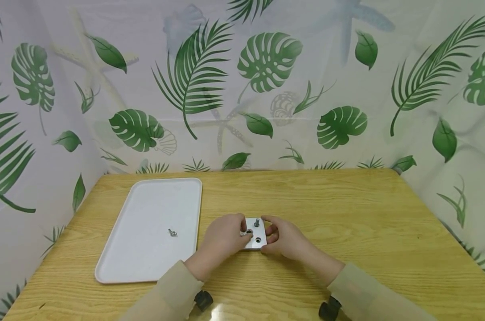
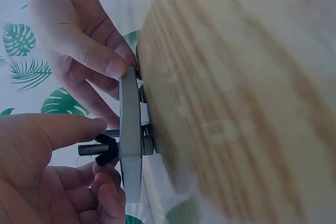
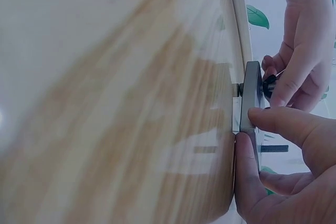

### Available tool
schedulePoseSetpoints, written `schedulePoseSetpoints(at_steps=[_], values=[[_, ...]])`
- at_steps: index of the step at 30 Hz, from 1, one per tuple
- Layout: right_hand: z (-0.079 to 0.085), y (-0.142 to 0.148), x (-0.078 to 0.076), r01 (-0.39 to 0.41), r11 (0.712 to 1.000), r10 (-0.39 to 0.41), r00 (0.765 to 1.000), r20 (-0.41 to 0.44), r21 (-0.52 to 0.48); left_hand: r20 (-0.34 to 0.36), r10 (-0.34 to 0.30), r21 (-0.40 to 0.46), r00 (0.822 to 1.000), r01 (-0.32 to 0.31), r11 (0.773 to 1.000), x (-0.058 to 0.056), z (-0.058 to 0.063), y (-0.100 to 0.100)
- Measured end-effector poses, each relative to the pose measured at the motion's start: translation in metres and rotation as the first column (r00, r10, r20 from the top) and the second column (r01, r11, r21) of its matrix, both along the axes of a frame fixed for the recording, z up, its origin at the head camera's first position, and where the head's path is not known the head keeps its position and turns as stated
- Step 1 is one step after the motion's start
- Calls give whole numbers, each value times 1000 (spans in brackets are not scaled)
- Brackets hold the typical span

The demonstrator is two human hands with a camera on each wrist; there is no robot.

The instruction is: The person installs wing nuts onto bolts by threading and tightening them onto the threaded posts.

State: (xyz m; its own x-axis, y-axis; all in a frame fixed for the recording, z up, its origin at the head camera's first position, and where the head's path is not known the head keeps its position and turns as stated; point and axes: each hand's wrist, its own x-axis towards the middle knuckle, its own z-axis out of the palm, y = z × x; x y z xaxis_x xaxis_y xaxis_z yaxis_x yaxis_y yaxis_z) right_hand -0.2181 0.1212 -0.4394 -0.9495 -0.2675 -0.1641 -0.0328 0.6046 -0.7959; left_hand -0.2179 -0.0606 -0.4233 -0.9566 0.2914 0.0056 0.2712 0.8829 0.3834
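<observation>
A square silver metal plate [image 1: 259, 232] with holes lies level, raised slightly above the tabletop on bolt heads. My left hand [image 1: 225, 232] is at its left side, with thumb and fingers around a dark wing nut [image 2: 107, 149] on a threaded bolt [image 2: 90, 150] through the plate. On the opposite side my right hand [image 1: 284, 238] grips the plate's edge between thumb and fingers. Another bolt [image 3: 275, 149], bare of any nut, sticks up through the plate near the right hand. Part of the plate is hidden under the left fingers in the head view.
To the left a white tray [image 1: 146, 232] rests on the wooden table [image 1: 326, 200]. A small metal fastener [image 1: 172, 232], apparently with a wing nut, lies on the tray. Leaf-printed cloth [image 1: 290, 111] hangs behind and at both sides of the table.
</observation>
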Motion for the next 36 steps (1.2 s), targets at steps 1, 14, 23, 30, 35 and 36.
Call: schedulePoseSetpoints(at_steps=[1, 14, 23, 30, 35, 36], values=[[0, 0, 0, -1, 1000, 1, 1000, -4, 0, 0, -3, 2, 1000, 3, 1000, 0, 0, 0], [0, 1, -2, -11, 1000, 11, 1000, -22, 4, 25, -63, 96, 998, 61, 994, 0, 5, -4], [-3, 0, -2, -2, 1000, 2, 1000, -19, 9, 35, -54, 137, 998, 48, 989, 0, 5, -6], [-2, -1, -2, 3, 1000, -3, 1000, -17, 9, 50, -48, 158, 998, 39, 987, 1, 4, -11], [-4, -1, -2, 7, 1000, -7, 1000, -15, 8, 69, -63, 210, 996, 48, 977, 0, 1, -17], [-4, -1, -2, 6, 1000, -6, 1000, -18, 10, 70, -73, 221, 995, 55, 974, -1, 0, -18]])
